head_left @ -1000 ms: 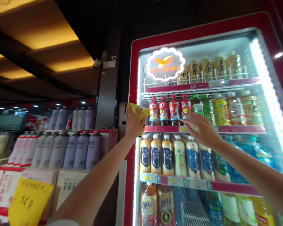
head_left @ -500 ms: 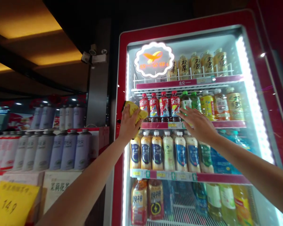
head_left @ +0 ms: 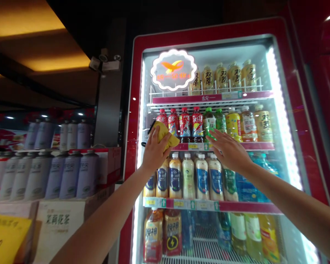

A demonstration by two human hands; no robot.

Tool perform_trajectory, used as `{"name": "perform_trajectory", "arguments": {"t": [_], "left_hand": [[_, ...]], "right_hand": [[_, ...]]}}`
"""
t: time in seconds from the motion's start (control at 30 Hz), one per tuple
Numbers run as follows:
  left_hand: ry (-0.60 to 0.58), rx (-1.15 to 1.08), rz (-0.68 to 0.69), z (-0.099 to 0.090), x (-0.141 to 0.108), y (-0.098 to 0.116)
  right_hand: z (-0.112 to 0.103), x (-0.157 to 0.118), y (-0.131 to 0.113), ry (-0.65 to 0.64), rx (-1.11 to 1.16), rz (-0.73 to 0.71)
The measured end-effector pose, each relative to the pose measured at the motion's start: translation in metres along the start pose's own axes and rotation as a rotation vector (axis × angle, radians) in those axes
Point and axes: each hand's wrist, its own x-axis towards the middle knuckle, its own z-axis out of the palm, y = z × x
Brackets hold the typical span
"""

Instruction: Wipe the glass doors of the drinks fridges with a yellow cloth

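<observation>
My left hand [head_left: 156, 151] is closed on a yellow cloth [head_left: 166, 136] with a dark edge. It holds the cloth up at the left part of a drinks fridge's glass door [head_left: 228, 47], level with the red-capped bottles [head_left: 184, 123]. My right hand [head_left: 229, 151] is open with fingers spread, holding nothing. Its fingertips are at the glass in front of the green-capped bottles [head_left: 209, 119]; whether they touch it I cannot tell. Behind the glass, several shelves carry bottled drinks, partly hidden by my hands.
The red fridge frame [head_left: 129, 121] surrounds the lit door. Left of it, several purple and white bottles [head_left: 68, 176] stand on stacked boxes [head_left: 62, 227], with a yellow price sign [head_left: 7, 238] at the lower left. A dark pillar [head_left: 109, 99] rises between them.
My left hand has moved the cloth a little to the right across the door. My right hand has shifted slightly right relative to the fridge. The view has turned a little to the right.
</observation>
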Motion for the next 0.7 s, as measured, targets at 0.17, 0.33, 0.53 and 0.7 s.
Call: {"name": "perform_trajectory", "arguments": {"t": [0.17,0.33,0.53,0.7], "left_hand": [[0.191,0.0,-0.238,0.031,0.045,0.032],[0.066,-0.054,0.023,0.041,0.037,0.063],[0.008,-0.034,0.028,0.022,0.006,0.036],[0.237,0.019,-0.285,0.045,0.054,0.056]], "right_hand": [[-0.005,0.001,0.008,-0.039,-0.004,0.004],[-0.003,-0.003,0.009,0.002,-0.014,-0.016],[-0.002,-0.015,0.016,-0.009,-0.029,-0.069],[-0.003,-0.017,0.023,-0.033,-0.065,-0.097]]}}
